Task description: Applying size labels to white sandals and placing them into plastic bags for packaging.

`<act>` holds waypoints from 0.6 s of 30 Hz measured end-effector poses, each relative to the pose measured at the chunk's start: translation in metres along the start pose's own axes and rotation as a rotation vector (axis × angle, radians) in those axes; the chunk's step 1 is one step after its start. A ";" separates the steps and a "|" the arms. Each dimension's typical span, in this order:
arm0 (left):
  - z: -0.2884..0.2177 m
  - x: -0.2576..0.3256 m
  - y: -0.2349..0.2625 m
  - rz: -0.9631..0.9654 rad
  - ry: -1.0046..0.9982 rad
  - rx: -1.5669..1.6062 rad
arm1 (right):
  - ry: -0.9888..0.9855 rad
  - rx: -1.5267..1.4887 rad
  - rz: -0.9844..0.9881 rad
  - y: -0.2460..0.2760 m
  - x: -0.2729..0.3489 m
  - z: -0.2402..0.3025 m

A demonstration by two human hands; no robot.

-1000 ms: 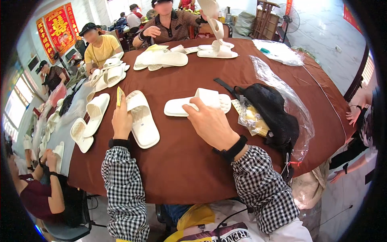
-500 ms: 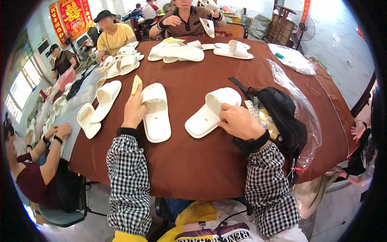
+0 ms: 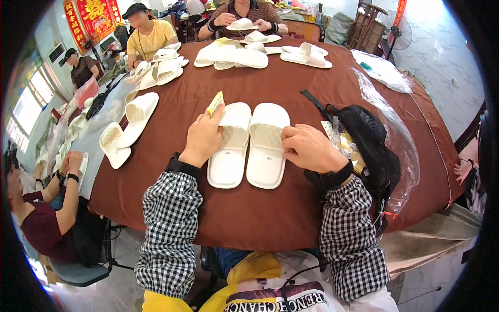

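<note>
And here we are, two white slippers side by side in the middle of the brown surface, toes pointing far, heels near! The left hand pinches a yellow slip between thumb and forefinger, its other fingers right up against the left slipper. Over on the right, the right hand has its fingers curled at the outer edge of the right slipper; whether it truly grips, I cannot tell. Left of the pair, two more slippers lie overlapping. To the right sits a black mesh bag, clear plastic beyond it, and on the far side, a slipper pile.
</note>
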State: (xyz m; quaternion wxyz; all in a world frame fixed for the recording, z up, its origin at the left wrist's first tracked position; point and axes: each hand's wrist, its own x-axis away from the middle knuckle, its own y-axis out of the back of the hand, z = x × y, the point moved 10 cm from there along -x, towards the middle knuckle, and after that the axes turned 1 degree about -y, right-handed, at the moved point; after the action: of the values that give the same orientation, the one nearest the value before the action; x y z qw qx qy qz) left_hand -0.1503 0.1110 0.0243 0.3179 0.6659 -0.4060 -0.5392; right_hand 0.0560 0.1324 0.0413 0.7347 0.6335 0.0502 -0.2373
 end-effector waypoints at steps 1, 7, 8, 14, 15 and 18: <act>-0.003 0.000 -0.002 0.017 -0.009 -0.002 | -0.001 -0.001 0.003 0.001 0.001 0.000; -0.023 0.005 -0.003 0.030 -0.028 -0.024 | -0.055 0.113 -0.070 0.017 0.003 0.001; -0.025 0.005 -0.003 0.032 -0.027 -0.020 | -0.087 0.025 -0.064 0.016 0.002 0.001; -0.033 0.004 0.001 0.026 -0.010 -0.034 | -0.236 -0.083 0.019 -0.007 0.007 -0.009; -0.029 0.005 0.000 0.003 -0.008 -0.067 | -0.223 -0.078 0.003 -0.007 0.006 -0.009; -0.023 0.005 -0.001 -0.017 0.003 -0.097 | -0.197 -0.063 0.023 -0.008 0.003 -0.004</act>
State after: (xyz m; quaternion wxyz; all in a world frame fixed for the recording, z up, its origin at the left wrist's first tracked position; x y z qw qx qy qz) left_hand -0.1269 0.1065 0.0261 0.3458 0.6540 -0.3732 -0.5598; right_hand 0.0563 0.1343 0.0322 0.7584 0.5841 -0.0222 -0.2883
